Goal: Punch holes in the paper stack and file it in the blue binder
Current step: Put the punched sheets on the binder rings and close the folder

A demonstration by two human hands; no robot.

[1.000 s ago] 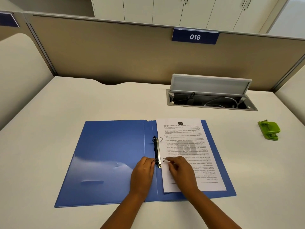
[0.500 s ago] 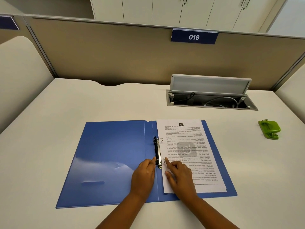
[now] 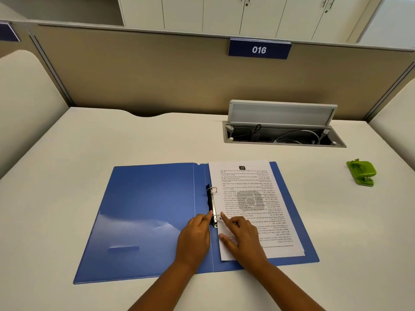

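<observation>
Both hands work at the near ring of the binder (image 3: 146,212). The left hand (image 3: 195,239) lies palm down on the blue cover beside the spine, fingers loosely bent, its forefinger tip touching the black clip bar (image 3: 210,204) by the near ring (image 3: 217,216); it grips nothing that can be seen. The right hand (image 3: 241,236) rests on the paper (image 3: 253,205), forefinger stretched to the ring's tip, the other fingers curled on the sheet, thumb spread along the paper's left edge. Whether it pinches the ring cannot be told.

The surface (image 3: 67,158) is pale and bare-topped, walled at its far edge by a beige partition (image 3: 146,75) carrying a blue "016" plate (image 3: 259,50), with white cabinets (image 3: 224,12) behind. A cable hatch (image 3: 283,122) stands open near the far edge. The binder lies open toward the near edge, paper on its right half, threaded on both rings. A green punch (image 3: 361,172) sits well apart, by the right edge.

Compared with a second ago, the right forefinger has straightened toward the ring, where it was bent over the margin; the left hand has barely shifted. The near ring now looks closed over the paper.
</observation>
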